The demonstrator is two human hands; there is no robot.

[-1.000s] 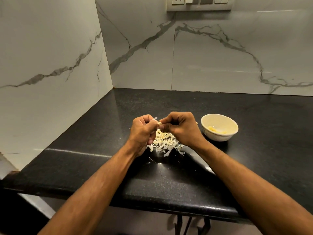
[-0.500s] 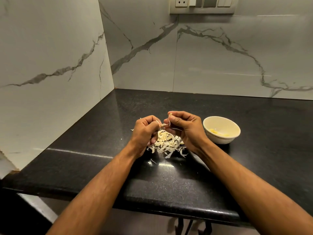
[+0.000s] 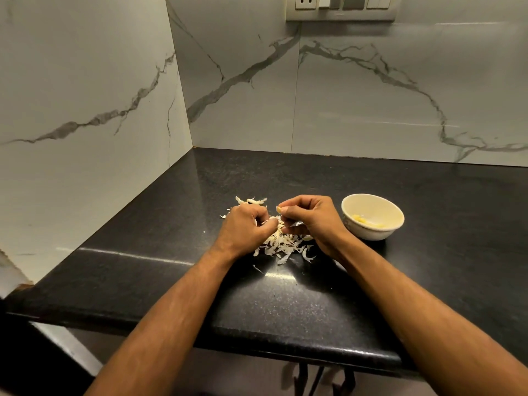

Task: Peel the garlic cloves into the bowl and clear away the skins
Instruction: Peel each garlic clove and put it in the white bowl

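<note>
The right hand (image 3: pixel 311 217) hovers above the black counter (image 3: pixel 177 270), fingers curled, pinching a small pale garlic clove (image 3: pixel 278 209) between thumb and forefinger. The clove protrudes at the fingertips, just left of the knuckles and above the pile of skins (image 3: pixel 281 242).

The left hand (image 3: pixel 245 227) is positioned just beside the right hand, fingers curled inward. Its fingertips are near a thin pale strip at the top of the pile; whether they pinch a skin cannot be determined.

The pile of skins lies on the counter between and below both hands. Additional loose skins (image 3: pixel 253 200) lie just beyond the left hand.

The cream bowl (image 3: pixel 373 232) stands upright on the counter, right of the right hand and apart from it. Peeled cloves (image 3: pixel 360 219) rest in the bottom of the bowl.

Marbled wall tiles (image 3: pixel 357 95) back the counter. A switch plate (image 3: pixel 341 8) is mounted at the top of the wall.
</note>
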